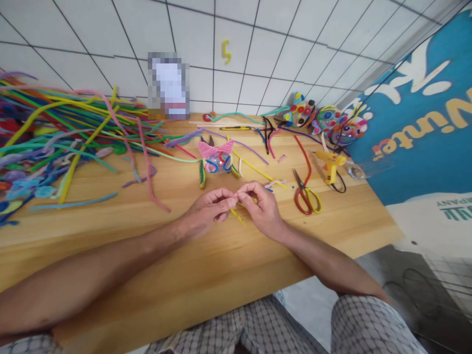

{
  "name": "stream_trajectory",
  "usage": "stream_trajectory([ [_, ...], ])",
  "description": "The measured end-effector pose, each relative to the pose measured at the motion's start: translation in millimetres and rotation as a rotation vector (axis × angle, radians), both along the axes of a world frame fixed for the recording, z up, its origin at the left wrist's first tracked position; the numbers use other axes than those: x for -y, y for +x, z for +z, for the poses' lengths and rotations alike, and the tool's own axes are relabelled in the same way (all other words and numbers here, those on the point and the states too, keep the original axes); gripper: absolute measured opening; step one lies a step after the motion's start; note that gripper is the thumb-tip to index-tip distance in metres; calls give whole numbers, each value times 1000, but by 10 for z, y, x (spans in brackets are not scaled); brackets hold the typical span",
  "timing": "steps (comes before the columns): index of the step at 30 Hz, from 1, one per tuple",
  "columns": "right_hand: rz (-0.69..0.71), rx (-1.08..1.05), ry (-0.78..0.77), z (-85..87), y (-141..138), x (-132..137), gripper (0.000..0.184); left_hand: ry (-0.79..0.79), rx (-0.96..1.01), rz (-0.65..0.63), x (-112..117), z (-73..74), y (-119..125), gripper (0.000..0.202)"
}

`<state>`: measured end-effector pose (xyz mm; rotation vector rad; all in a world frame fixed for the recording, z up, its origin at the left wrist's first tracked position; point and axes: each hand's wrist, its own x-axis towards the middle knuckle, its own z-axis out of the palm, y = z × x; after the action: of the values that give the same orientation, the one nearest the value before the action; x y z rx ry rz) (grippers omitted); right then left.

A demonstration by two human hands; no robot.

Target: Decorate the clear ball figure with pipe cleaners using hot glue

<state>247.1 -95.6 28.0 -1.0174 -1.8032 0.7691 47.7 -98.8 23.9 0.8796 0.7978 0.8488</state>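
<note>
My left hand [211,209] and my right hand [262,209] meet above the table, fingertips pinched together. Between them shows a small bit of pink pipe cleaner [235,195], mostly covered by the fingers. A short yellow pipe cleaner [239,218] pokes out below the fingertips; whether it is held or lies on the wood I cannot tell. Just beyond the hands stands a small clear craft figure [217,161] with pink pipe-cleaner pieces like ears on top, red and blue loops in front and green-yellow pieces at its sides.
Right of the hands lie scissors [307,194] and a yellow glue gun [329,164]. A big heap of pipe cleaners [73,123] fills the left. A yellow cutter [236,128] rests near the wall, with decorated balls [300,110] at the back right. The table's front edge is close.
</note>
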Motion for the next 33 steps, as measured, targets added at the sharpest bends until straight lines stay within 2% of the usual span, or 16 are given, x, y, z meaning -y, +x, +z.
stream_trajectory([
  [12, -5, -35, -51, -24, -27, 23, 21, -18, 48, 29, 2, -14, 1, 62],
  [20, -23, 20, 17, 28, 35, -29, 13, -37, 5, 34, -3, 57, -17, 60],
  [24, -23, 47, 15, 13, 27, -31, 14, -7, -19, 29, -4, 25, -8, 57],
  [33, -34, -24, -103, 23, -9, -7, 17, 81, -1, 35, 18, -83, -10, 54],
])
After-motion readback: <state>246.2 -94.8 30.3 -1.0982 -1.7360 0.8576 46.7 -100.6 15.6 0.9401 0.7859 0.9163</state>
